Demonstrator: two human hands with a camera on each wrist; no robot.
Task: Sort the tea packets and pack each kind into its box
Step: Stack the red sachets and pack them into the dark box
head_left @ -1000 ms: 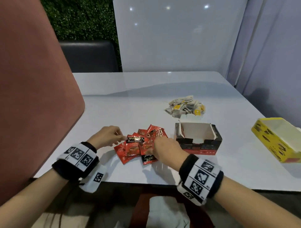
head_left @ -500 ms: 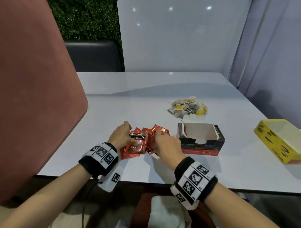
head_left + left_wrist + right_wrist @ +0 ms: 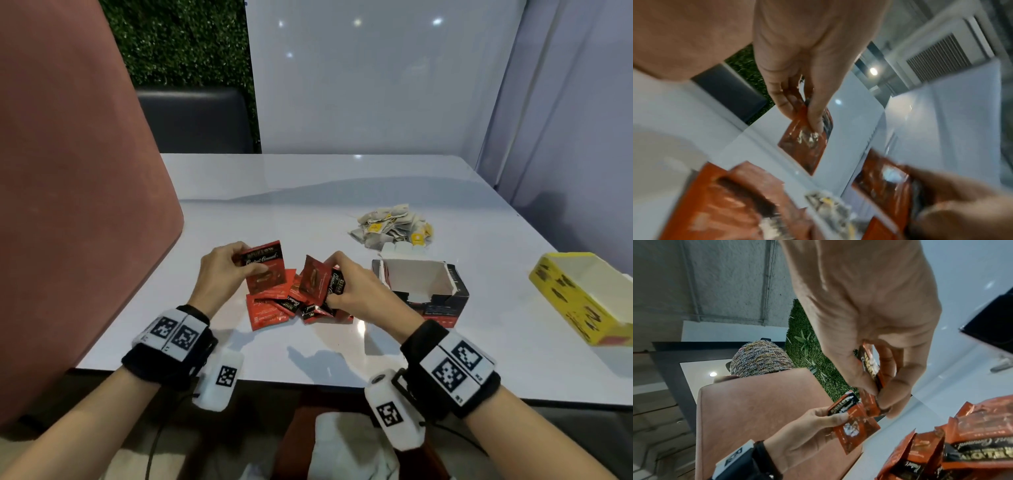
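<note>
Red packets (image 3: 265,270) pinched, hands (image 3: 222,270) overlapping pile (image 3: 291,305)

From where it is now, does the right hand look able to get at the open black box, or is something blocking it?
Probably yes. The right hand sits just left of the open black box, top open, nothing between them. But it is pinching red tea packets, so it would carry those along.
</note>
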